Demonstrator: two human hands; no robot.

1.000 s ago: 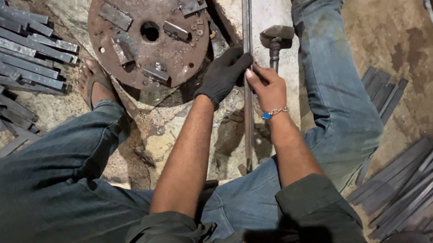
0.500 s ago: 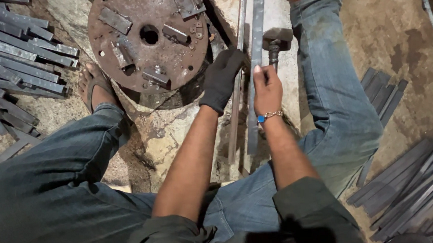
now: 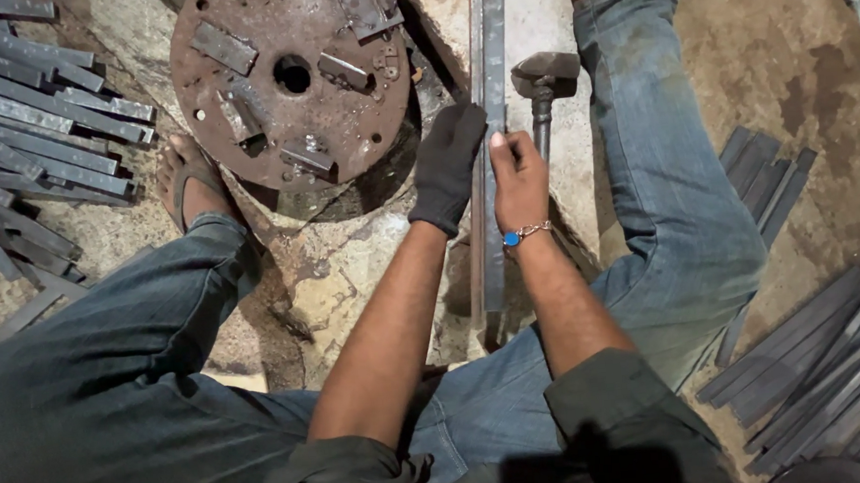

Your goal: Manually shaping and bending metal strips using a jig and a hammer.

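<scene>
Left hand (image 3: 448,166), gloved, is grasping the metal bar (image 3: 489,118) | right hand (image 3: 519,176) is gripping bar's right edge | hammer (image 3: 544,80) is lying just right.

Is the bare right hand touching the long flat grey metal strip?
Touching. The head view shows the right hand with its fingers curled onto the long flat grey metal strip; no gap shows.
</scene>
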